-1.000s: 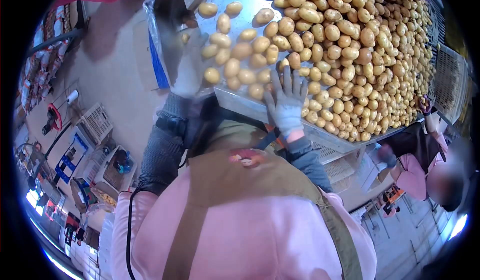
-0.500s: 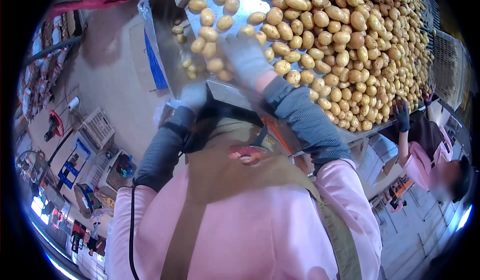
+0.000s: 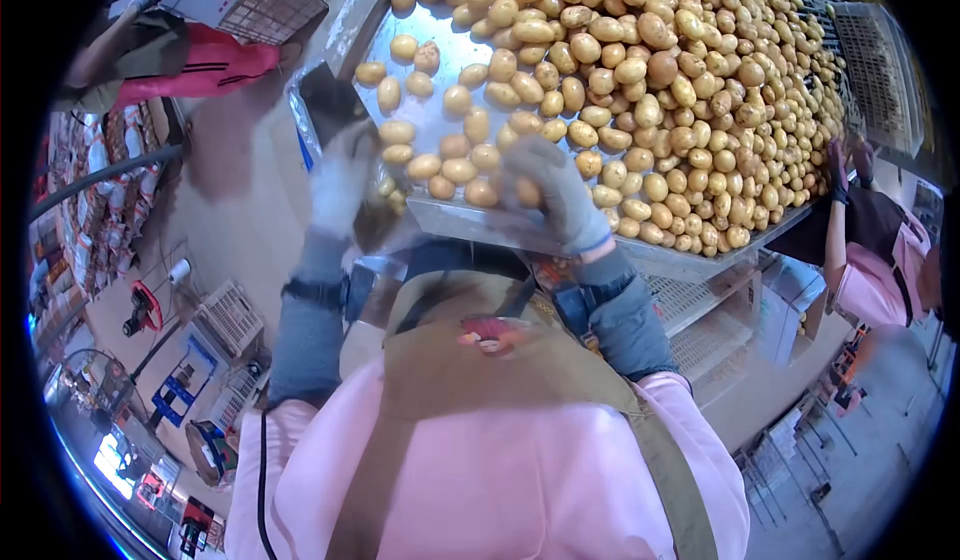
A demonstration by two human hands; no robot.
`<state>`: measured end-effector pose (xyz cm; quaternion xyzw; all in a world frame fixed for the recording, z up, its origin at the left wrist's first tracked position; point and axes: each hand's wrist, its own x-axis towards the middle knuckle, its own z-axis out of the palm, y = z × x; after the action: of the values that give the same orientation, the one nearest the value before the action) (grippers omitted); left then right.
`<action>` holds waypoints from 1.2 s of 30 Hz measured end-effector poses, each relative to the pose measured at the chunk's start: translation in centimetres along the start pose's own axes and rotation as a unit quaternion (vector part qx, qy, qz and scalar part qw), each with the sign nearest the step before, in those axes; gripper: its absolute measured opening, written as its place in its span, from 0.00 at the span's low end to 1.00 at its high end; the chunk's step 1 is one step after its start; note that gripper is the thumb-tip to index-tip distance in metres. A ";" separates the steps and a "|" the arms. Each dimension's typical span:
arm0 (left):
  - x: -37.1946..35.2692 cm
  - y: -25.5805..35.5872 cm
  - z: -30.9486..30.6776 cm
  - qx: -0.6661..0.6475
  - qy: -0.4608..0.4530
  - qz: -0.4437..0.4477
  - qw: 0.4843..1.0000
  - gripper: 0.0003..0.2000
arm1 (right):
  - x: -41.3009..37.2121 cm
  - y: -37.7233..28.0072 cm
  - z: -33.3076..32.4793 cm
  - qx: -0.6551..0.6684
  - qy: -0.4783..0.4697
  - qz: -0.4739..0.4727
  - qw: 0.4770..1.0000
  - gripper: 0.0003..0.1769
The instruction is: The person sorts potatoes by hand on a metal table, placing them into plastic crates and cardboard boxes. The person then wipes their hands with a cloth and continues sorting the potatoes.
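Right hand, 1 o'clock: gloved, blurred, fingers bent over loose potatoes, pinch indeterminable; left hand, 10 o'clock: gloved, blurred, state indeterminable. Worktop, metal, 12 o'clock, bearing one potato heap, 1 to 2 o'clock, and, smaller, those loose potatoes, chiefly 11 to 12 o'clock.

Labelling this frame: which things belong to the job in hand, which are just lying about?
In the job:
potatoes
metal table
open bin at its end
left hand, blurred
right hand, at the potatoes

Lying about, seemingly:
sacks
floor crate
blue frame
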<state>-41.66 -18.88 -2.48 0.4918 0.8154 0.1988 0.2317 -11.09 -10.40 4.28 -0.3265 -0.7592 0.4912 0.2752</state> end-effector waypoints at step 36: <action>19.3 29.9 15.4 -0.195 -0.066 0.322 0.924 0.18 | -1.4 8.1 -7.4 0.049 0.429 0.242 0.869 0.20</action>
<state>-19.48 12.95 -1.97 0.6849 0.5411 0.3850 0.2997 -2.94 -4.83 -0.64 -0.6647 -0.4385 0.3905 0.4619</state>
